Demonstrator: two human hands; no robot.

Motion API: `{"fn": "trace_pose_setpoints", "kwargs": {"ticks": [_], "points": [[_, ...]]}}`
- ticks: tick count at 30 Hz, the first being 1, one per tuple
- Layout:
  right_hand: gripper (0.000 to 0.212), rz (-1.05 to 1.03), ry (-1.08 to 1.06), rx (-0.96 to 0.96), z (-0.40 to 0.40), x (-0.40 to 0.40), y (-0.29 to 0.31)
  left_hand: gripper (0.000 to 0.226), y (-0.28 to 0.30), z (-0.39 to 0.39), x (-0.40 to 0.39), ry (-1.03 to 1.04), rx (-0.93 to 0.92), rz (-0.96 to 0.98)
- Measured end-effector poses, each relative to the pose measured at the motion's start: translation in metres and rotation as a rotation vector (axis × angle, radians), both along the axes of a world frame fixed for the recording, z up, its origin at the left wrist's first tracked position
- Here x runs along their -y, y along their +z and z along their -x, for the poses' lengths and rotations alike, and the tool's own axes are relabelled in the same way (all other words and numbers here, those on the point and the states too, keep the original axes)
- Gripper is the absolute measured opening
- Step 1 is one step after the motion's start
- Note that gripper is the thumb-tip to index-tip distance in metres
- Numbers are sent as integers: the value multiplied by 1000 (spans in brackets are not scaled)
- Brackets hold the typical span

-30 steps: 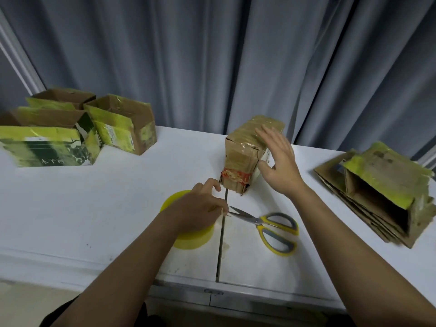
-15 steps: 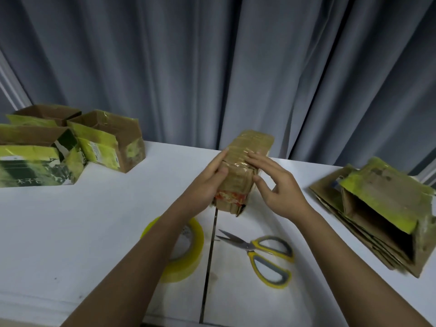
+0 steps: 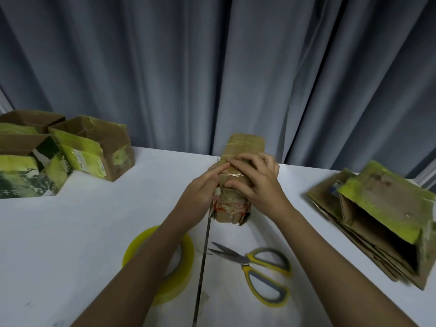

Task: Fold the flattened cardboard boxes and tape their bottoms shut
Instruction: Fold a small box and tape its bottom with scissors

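Flanking box [image 3: 243,147]: tape roll [image 3: 139,244], scissors [image 3: 257,267].

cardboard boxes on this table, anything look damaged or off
The brown cardboard box under both hands looks worn: its near end has ragged edges and torn red-and-white tape remnants. The stack of flattened cardboard boxes at right is uneven, with its top piece partly popped open. The yellow-handled scissors lie with blades open.

worn brown cardboard box [image 3: 243,147], glossy tape; metal-bladed scissors [image 3: 253,267]; cloth curtain [image 3: 212,67].

Grey curtain [image 3: 212,67] behind white table [image 3: 59,232]
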State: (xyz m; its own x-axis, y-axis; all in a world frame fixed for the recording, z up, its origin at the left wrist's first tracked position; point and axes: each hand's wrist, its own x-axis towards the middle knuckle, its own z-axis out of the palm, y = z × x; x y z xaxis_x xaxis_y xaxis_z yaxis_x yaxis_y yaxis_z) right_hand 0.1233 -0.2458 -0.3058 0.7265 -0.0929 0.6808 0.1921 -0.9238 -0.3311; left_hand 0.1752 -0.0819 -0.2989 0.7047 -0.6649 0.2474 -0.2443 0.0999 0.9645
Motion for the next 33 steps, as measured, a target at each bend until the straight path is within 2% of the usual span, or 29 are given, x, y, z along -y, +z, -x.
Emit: {"fn": "trace_pose_setpoints", "kwargs": {"ticks": [7, 9, 11, 17, 19, 21, 22, 24, 27, 29, 30, 33], "points": [[83, 37, 101, -231, 2, 10, 10, 36, 1, 0, -1, -10, -5, 28], [96, 137, 122, -292, 0, 16, 14, 36, -1, 0, -2, -11, -5, 28], [105, 277, 122, -292, 1, 21, 13, 36, -1, 0, -3, -18, -1, 16], [122, 427, 110, -305, 0, 25, 19, 35, -4, 0, 0, 3, 31, 9], [128, 357, 119, -359, 2, 26, 25, 35, -6, 1, -1, 17, 42, 1], [120, 96, 149, -370, 4, 26, 27, 34, -6, 0, -1, 27, 37, 4], [111, 38, 166, -351, 6, 26, 25, 34, -6, 0, -1, 29, 32, 5], [95, 153, 174, -288, 8, 24, 17, 34, -5, 0, -3, 38, 30, 8], [99, 370, 149, -313, 8, 26, 12, 35, -2, 3, -5, 46, 29, 12], [108, 302, 153, -345, 10, 22, 16, 36, -1, 5, -6, 62, 28, -12], [108, 184, 163, -359, 12, 20, 20, 35, -2, 5, -7, 81, 22, -16], [83, -312, 98, -300, 20, 7, 30, 31, -3, 10, -10, 154, 37, 7]]}}
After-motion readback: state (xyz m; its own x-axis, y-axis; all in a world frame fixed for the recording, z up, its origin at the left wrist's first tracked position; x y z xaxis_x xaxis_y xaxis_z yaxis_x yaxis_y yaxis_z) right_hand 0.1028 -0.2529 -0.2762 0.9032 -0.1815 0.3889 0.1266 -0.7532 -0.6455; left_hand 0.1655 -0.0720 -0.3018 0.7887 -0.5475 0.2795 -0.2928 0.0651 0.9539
